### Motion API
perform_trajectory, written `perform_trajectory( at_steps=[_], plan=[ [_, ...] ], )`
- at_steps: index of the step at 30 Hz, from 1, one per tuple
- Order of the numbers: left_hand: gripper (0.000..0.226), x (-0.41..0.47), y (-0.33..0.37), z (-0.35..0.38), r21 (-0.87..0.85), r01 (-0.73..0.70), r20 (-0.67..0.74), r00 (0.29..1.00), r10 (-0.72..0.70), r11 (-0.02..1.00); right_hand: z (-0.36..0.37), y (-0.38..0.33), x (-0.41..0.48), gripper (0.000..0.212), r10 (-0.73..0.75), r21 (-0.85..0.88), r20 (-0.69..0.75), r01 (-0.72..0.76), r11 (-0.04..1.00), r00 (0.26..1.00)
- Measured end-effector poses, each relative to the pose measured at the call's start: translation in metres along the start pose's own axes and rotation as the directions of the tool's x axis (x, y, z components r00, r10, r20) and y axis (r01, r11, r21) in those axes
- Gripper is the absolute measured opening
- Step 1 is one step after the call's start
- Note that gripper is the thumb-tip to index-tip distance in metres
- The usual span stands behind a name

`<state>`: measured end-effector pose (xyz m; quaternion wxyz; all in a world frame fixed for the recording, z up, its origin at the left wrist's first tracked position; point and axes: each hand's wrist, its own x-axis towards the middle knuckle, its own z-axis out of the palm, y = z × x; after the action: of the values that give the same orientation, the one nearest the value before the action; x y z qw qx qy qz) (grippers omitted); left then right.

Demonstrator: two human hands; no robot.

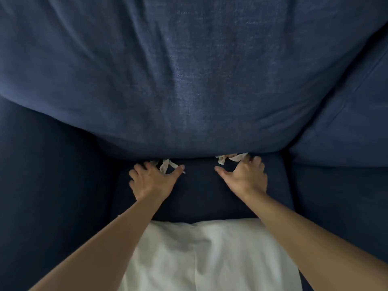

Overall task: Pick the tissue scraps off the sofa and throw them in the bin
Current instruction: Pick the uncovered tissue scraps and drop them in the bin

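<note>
Both of my hands lie on the dark blue sofa seat (199, 185), at the crease under the big back cushion (189, 80). My left hand (152, 180) has its fingers spread, and a white tissue scrap (165, 164) sits between its thumb and forefinger without being pinched. My right hand (245, 175) is spread too, its fingertips touching another crumpled tissue scrap (230, 158) that pokes out from under the cushion. Part of each scrap is hidden in the crease. No bin is in view.
A second blue cushion (346, 122) sits at the right. The sofa's seat continues on the left (52, 175) and right. My white clothing (199, 259) fills the bottom centre, against the seat's front edge.
</note>
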<state>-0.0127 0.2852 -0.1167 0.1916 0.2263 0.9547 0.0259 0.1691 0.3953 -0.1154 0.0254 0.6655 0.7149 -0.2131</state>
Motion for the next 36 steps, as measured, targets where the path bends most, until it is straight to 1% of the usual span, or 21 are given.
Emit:
perform_trajectory(
  at_steps=[3, 5, 6, 9, 11, 13, 15, 18, 20, 22, 25, 27, 29, 33, 36],
  plan=[
    [0.127, 0.016, 0.013, 0.014, -0.034, 0.084, 0.014, 0.996, -0.084, 0.996, 0.012, -0.007, 0.022, 0.091, 0.048, 0.057, 0.002, -0.049, 0.997, 0.999],
    [0.125, 0.021, 0.020, 0.025, -0.069, 0.119, -0.025, 0.992, -0.121, 0.990, 0.022, -0.013, 0.030, 0.083, 0.081, 0.069, -0.019, -0.079, 0.994, 0.997],
    [0.121, 0.021, 0.022, 0.030, -0.095, 0.127, -0.061, 0.989, -0.133, 0.987, 0.027, -0.016, 0.031, 0.079, 0.098, 0.080, -0.041, -0.094, 0.992, 0.994],
    [0.098, 0.021, 0.025, 0.045, -0.191, 0.080, -0.156, 0.982, -0.111, 0.978, 0.043, -0.018, 0.034, 0.067, 0.133, 0.128, -0.139, -0.116, 0.985, 0.981],
    [0.079, 0.022, 0.025, 0.050, -0.242, 0.041, -0.159, 0.984, -0.081, 0.969, 0.050, -0.017, 0.036, 0.055, 0.151, 0.153, -0.176, -0.124, 0.980, 0.973],
    [0.061, 0.025, 0.024, 0.050, -0.268, 0.038, -0.152, 0.985, -0.082, 0.963, 0.052, -0.015, 0.038, 0.044, 0.167, 0.195, -0.183, -0.131, 0.972, 0.969],
    [0.046, 0.028, 0.023, 0.048, -0.256, 0.049, -0.141, 0.986, -0.088, 0.966, 0.052, -0.016, 0.039, 0.035, 0.192, 0.230, -0.177, -0.149, 0.962, 0.965],
    [0.029, 0.031, 0.017, 0.045, -0.159, 0.027, -0.092, 0.995, -0.042, 0.987, 0.047, -0.016, 0.039, 0.024, 0.187, 0.243, -0.161, -0.145, 0.959, 0.969],
    [0.022, 0.032, 0.013, 0.038, -0.101, -0.008, -0.047, 0.999, 0.003, 0.995, 0.043, -0.014, 0.038, 0.023, 0.156, 0.215, -0.142, -0.123, 0.969, 0.978],
    [0.020, 0.030, 0.009, 0.029, -0.126, -0.030, -0.006, 1.000, 0.030, 0.992, 0.038, -0.012, 0.037, 0.026, 0.108, 0.197, -0.114, -0.084, 0.977, 0.988],
    [0.023, 0.018, 0.004, 0.015, -0.175, -0.052, 0.024, 0.998, 0.057, 0.983, 0.026, -0.006, 0.031, 0.029, 0.031, 0.189, -0.074, -0.016, 0.982, 0.997],
    [0.027, 0.006, 0.000, 0.007, -0.197, -0.068, 0.035, 0.996, 0.076, 0.978, 0.019, -0.002, 0.023, 0.029, -0.004, 0.194, -0.063, 0.016, 0.981, 0.998],
    [0.027, -0.007, -0.004, -0.003, -0.227, -0.077, 0.045, 0.995, 0.090, 0.971, 0.012, 0.000, 0.011, 0.029, -0.017, 0.208, -0.053, 0.028, 0.978, 0.998],
    [0.012, -0.027, -0.019, -0.025, -0.288, -0.112, 0.038, 0.991, 0.128, 0.951, 0.000, -0.005, -0.014, 0.029, -0.054, 0.217, -0.039, 0.061, 0.974, 0.998],
    [0.011, -0.040, -0.035, -0.038, -0.325, -0.124, 0.030, 0.990, 0.141, 0.937, -0.008, -0.012, -0.035, 0.030, -0.080, 0.209, -0.045, 0.088, 0.974, 0.996]
  ],
)
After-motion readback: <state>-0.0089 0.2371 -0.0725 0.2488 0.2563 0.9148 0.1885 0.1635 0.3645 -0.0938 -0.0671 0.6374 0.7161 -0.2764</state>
